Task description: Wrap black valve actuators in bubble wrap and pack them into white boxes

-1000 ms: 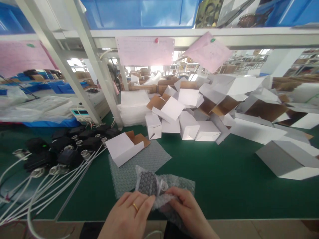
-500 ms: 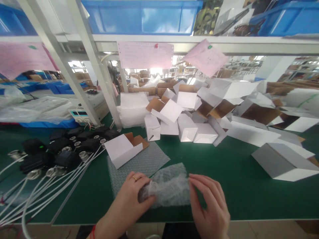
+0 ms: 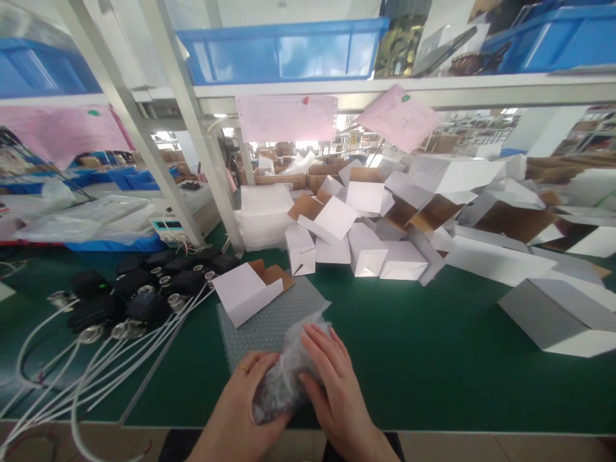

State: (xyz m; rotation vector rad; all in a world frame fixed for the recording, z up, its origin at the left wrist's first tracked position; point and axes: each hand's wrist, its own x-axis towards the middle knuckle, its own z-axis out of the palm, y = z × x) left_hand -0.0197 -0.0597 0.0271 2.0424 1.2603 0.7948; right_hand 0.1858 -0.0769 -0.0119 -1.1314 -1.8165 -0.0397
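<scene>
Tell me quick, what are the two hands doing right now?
Left hand: closed around the near end of the crumpled, clear bubble-wrap bundle.
Right hand: closed on its far end.

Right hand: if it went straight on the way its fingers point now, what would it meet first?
The bubble-wrapped bundle, which the right hand already touches. Beyond it lie the flat bubble-wrap sheet and probably the open white box, though finger height is unclear.

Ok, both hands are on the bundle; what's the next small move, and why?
Probably fold in the far end of the bubble-wrapped bundle with the right hand: crumpled wrap pokes out beyond its fingers, while the left hand grips the near end and could steady it.
</scene>
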